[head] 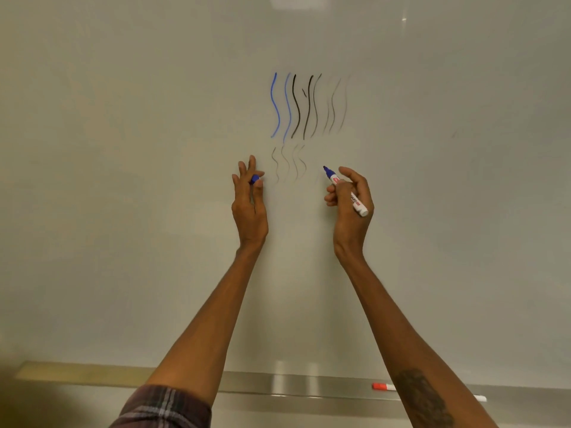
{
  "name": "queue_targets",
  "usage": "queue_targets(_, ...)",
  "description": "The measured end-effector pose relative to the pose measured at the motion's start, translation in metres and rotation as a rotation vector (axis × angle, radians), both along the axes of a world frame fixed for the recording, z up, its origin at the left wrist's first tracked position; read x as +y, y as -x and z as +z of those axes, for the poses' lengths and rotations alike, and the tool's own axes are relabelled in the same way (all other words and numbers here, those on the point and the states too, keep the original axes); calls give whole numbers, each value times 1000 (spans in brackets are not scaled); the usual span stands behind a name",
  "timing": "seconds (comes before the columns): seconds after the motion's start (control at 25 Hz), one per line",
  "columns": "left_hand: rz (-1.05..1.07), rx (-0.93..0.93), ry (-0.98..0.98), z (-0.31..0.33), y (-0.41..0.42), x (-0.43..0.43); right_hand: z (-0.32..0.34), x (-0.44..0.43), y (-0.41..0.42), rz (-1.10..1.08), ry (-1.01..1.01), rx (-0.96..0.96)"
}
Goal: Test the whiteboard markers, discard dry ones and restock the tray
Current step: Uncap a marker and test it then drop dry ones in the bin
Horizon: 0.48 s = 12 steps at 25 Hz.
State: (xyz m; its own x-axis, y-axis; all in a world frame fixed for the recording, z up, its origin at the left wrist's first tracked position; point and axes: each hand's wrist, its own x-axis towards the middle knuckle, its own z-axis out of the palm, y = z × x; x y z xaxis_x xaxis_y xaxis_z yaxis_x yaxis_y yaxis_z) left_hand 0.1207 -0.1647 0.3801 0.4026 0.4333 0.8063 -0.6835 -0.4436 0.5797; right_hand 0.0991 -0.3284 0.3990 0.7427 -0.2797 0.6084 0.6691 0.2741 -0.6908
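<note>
Whiteboard (123,149), glossy and pale, is seen from the head view; wavy test strokes (306,106) in blue, black and faint grey are marked on it above both hands. An uncapped blue marker (346,191), white-barrelled with a red label, is clamped in the fingers of the right hand (350,200), its tip aimed up-left and held just off the board. A blue cap (255,179) is pinched by the left hand (249,200), remaining fingers (244,169) extended upward. Wide bare board lies on either side. Along the lower edge, a metal tray (278,386) carries a red-capped marker (383,387), partly hidden by the right forearm.
</note>
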Motion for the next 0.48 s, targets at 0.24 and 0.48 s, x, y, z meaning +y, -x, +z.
queue_targets(0.24, 17, 14, -5, -2, -3, 3, 12, 3, -16, -379, 265, -269)
queue_targets(0.48, 2, 86, -6, -4, -3, 7, -15, 2, -23, -608, 419, -303)
